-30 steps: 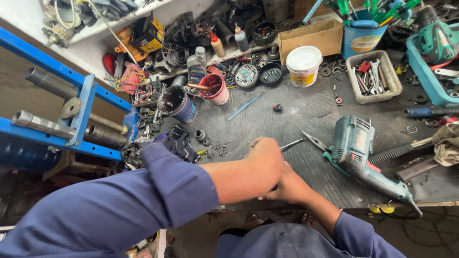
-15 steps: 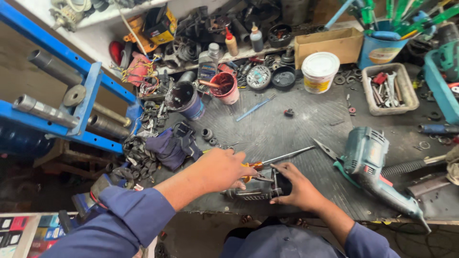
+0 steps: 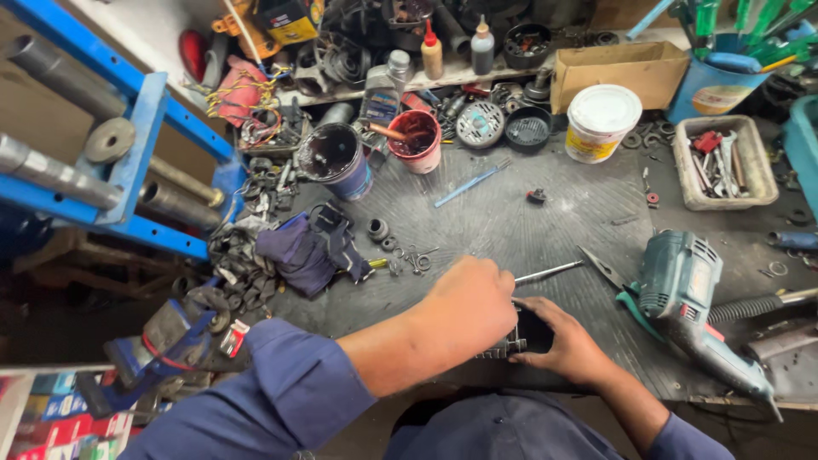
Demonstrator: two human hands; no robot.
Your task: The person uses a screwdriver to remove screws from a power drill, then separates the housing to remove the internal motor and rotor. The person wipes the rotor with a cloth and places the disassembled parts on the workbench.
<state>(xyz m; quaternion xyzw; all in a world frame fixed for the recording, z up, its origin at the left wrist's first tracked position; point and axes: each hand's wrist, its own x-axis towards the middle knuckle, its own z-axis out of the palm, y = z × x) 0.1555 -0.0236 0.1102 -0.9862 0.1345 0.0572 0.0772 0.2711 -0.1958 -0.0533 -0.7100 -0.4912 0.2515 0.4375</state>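
Note:
My left hand point(image 3: 473, 302) is closed around the handle of a screwdriver whose metal shaft point(image 3: 550, 272) sticks out to the right over the dark bench mat point(image 3: 511, 217). My right hand point(image 3: 567, 345) grips a small black ribbed part point(image 3: 521, 334) at the near edge of the bench, right under the left hand. Both forearms come from blue sleeves. The screwdriver handle is hidden inside the fist.
A teal power drill point(image 3: 682, 285) and pliers point(image 3: 607, 271) lie to the right. A white bucket point(image 3: 601, 122), a cardboard box point(image 3: 618, 72), a tray of tools point(image 3: 722, 162), a red cup point(image 3: 416, 139) and a dark cup point(image 3: 336, 158) stand behind. A blue rack with metal rollers point(image 3: 128, 162) is left.
My left hand with the screwdriver has shifted right and closer to the black part. The view has swung slightly, and both hands now sit nearer the bench's front edge.

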